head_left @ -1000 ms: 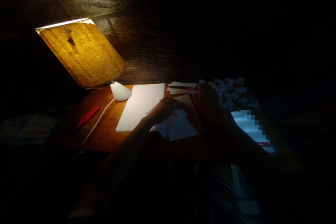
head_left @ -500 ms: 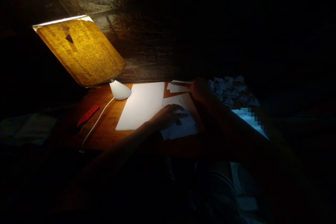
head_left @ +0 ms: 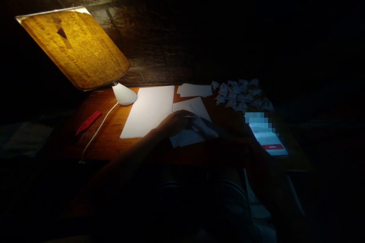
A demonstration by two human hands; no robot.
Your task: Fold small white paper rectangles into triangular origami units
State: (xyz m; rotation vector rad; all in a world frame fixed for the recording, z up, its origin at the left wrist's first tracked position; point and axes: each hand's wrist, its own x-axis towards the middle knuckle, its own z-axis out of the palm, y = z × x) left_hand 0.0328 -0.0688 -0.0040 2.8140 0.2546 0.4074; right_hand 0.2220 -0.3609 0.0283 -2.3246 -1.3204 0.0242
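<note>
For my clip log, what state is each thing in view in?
Lamp: lit
Screen: lit
Large paper: flat, unfolded
Small sheets: flat, stacked
Paper shapes: folded, clustered
Paper at left hand: blurred, fold unclear
Red tool: lying down
Cord: uncoiled

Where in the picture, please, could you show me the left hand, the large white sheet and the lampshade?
Left hand [head_left: 176,120], head view: on its back.
Large white sheet [head_left: 150,110], head view: on its middle.
Lampshade [head_left: 74,48], head view: on its printed side.
</note>
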